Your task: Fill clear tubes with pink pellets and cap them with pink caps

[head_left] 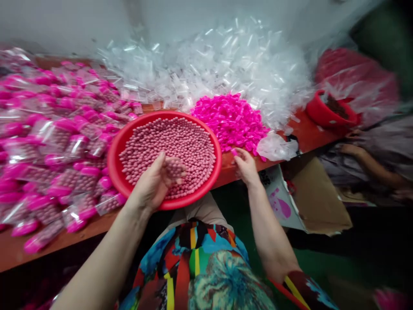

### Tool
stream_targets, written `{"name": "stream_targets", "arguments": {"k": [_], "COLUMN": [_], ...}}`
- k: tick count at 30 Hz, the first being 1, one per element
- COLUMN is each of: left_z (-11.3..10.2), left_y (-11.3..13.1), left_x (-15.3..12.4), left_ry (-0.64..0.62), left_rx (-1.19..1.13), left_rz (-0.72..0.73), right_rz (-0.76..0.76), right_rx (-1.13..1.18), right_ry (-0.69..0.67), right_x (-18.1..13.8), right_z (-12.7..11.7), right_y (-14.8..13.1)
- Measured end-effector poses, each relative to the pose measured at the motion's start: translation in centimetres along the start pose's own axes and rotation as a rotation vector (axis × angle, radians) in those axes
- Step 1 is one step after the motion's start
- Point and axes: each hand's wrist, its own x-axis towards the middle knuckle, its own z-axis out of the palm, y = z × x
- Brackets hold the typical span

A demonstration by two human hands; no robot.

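A red basin (113,165) full of small pink beads (196,148) sits at the table's front edge. Over the beads, my left hand (152,183) is closed around a small clear container (174,168) with pink beads in it; the fingers partly hide it. To the right of the basin, my right hand (248,168) pinches a bright pink cap (234,152) between thumb and fingers. Just beyond that hand lies a heap of loose pink caps (230,120).
Filled, pink-capped containers (61,137) cover the left side of the table. Clear empty containers (226,64) are heaped along the wall. At right are a red pot (332,112), a clear plastic bag (277,147), an open cardboard box (318,198) and another person's arm (377,165).
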Motion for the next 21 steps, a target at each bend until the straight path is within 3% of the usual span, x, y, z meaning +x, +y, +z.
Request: {"name": "stream_targets", "arguments": {"k": [3,6,10,13,21], "left_z": [-0.1,-0.4,-0.8,-0.8,-0.8], "left_y": [0.2,0.1,-0.1,-0.3,-0.5], "left_x": [-0.3,-0.3,-0.2,-0.2,-0.2], "left_ry": [-0.087,-0.116,-0.123,-0.163,-0.187], "left_rx": [-0.079,-0.117,-0.147,-0.138,-0.114], "left_rz": [-0.043,-0.040,-0.026,-0.020,0.008], "right_rz": [0.041,0.044,-0.044,-0.126,-0.387], "right_rx": [0.541,0.714,0.636,0.510,0.249], "right_ry": [-0.124,-0.296,-0.505,-0.611,-0.535], "right_x": [-1.1,-2.2,-3.7,-4.2,-4.6], "right_z": [0.0,0.6,3.1,5.1,5.2], "right_y": [-3.8,-7.9,-11.9,-13.0,-12.6]}}
